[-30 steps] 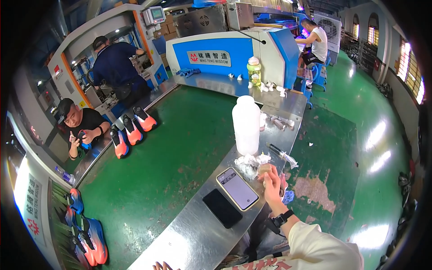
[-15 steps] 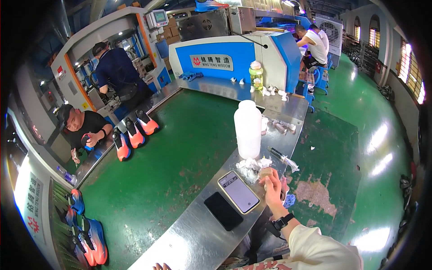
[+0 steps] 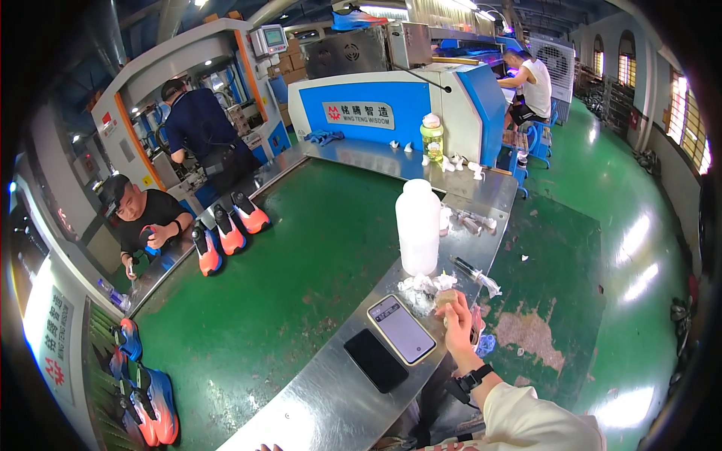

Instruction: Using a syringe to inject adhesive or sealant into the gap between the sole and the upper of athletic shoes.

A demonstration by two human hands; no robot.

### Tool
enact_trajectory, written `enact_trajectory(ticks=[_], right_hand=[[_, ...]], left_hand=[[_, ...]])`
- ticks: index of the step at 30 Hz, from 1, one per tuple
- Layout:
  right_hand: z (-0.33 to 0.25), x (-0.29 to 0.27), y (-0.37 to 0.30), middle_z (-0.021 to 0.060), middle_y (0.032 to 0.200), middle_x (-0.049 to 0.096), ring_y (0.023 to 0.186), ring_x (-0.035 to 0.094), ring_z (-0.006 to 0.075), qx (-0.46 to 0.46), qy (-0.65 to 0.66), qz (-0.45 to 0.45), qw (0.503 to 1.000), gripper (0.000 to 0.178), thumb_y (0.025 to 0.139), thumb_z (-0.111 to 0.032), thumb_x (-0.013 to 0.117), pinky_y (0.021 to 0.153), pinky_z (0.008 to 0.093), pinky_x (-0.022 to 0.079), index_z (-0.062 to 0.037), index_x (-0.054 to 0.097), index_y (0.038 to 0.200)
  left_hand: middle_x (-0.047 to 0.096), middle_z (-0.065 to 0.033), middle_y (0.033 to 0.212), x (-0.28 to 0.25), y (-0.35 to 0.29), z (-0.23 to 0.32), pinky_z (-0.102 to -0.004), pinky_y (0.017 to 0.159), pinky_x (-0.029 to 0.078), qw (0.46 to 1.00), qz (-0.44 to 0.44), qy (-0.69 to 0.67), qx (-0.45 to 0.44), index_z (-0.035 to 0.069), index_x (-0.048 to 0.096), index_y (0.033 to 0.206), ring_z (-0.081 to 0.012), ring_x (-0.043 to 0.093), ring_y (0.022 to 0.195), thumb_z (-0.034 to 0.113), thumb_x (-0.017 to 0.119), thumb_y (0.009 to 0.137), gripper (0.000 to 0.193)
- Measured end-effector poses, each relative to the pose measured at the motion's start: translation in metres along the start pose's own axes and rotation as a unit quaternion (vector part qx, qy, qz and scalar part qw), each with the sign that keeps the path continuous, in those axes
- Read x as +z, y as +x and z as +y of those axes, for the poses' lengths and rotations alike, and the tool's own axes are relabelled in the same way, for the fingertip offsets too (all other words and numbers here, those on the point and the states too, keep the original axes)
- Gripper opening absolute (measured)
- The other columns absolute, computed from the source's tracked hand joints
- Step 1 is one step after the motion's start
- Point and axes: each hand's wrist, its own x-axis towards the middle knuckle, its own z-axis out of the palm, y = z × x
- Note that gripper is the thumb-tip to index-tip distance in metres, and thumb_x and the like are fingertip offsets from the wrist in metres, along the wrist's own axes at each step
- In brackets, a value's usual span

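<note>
Green flooring fills a factory hall, and a long steel bench (image 3: 331, 391) runs diagonally across it toward a blue-and-white machine (image 3: 391, 113) at the back. Near the bench's right edge the person's right hand (image 3: 459, 325) comes up from the lower edge, a dark watch (image 3: 477, 376) on the wrist and a cream sleeve (image 3: 534, 421) behind it. Its fingers are curled and pressed around a small tan lump (image 3: 447, 298), held just above the bench; what the lump is cannot be told. Only the fingertips of the left hand (image 3: 265, 448) show at the lower edge, so its grip cannot be told.

Just beyond the lump lies a heap of white crumpled wipes (image 3: 423, 286), and behind the heap a tall white bottle (image 3: 418, 225) stands upright. Left of the right hand two phones lie side by side on the bench: one with a lit screen (image 3: 401, 328), one dark (image 3: 375, 360). A syringe-like tool (image 3: 472, 269) lies near the bench's right edge.

Farther back, a yellow-green bottle (image 3: 432, 137) stands near the machine. Orange-and-black shoes (image 3: 226, 233) sit on a second bench at left, where a seated person in black (image 3: 143, 218) handles something. Another person in dark blue (image 3: 199, 128) stands at a machine, and a third in white (image 3: 535, 83) works at far right.
</note>
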Motion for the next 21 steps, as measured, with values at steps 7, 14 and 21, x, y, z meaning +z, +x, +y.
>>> enact_trajectory(ticks=[7, 14, 21], right_hand=[[0.0016, 0.0001, -0.0004, 0.0121, 0.115, 0.05, 0.104, 0.049, 0.0225, -0.01, -0.002, 0.002, 1.0, 0.03, 0.09, -0.021, 0.051, 0.087, 0.0318, 0.037, 0.0012, 0.06, 0.071], [0.0003, 0.0004, -0.0001, 0.0109, 0.115, 0.05, 0.101, 0.049, 0.0202, -0.007, 0.007, -0.001, 1.0, 0.03, 0.09, -0.021, 0.051, 0.083, 0.0299, 0.038, 0.0011, 0.06, 0.071], [0.003, -0.0009, 0.0006, 0.01, 0.115, 0.05, 0.098, 0.049, 0.0188, -0.003, 0.006, -0.001, 1.0, 0.031, 0.09, -0.022, 0.051, 0.079, 0.0283, 0.039, 0.0009, 0.061, 0.072]], left_hand=[[0.037, -0.0206, 0.139, 0.0032, -0.0015, -0.004, -0.0509, 0.107, 0.018, 1.0, 0.001, -0.004, 0.002, 0.007, 0.046, 0.13, -0.0339, 0.028, 0.133, 0.034, 0.06, 0.079, 0.06], [0.037, -0.021, 0.139, 0.0027, -0.0022, -0.0042, -0.0517, 0.107, 0.018, 1.0, 0.006, 0.0, 0.007, 0.007, 0.045, 0.131, -0.0348, 0.028, 0.132, 0.034, 0.059, 0.08, 0.06], [0.038, -0.0211, 0.138, 0.0006, -0.0004, 0.0001, -0.0512, 0.107, 0.018, 1.0, 0.0, 0.002, 0.003, 0.007, 0.046, 0.131, -0.0345, 0.028, 0.132, 0.035, 0.059, 0.08, 0.059]])
